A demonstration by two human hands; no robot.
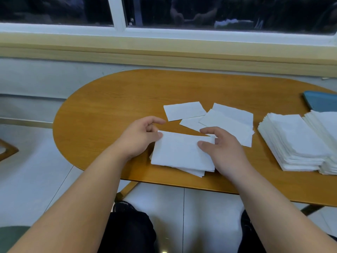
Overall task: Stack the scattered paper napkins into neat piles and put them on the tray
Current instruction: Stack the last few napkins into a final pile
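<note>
Likely a canteen or café. An oval wooden table stands under a white-framed window at top. A blue tray sits at right, tiled floor below.

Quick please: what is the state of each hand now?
Left hand: pinches the left edge of the small napkin pile.
Right hand: grips the right edge of the same pile.

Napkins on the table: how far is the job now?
Done: two tall piles stand on the table, not yet on the blue tray. In hand: the left hand and right hand hold a small pile. Left: loose napkins behind it, then moving every pile onto the tray.
</note>
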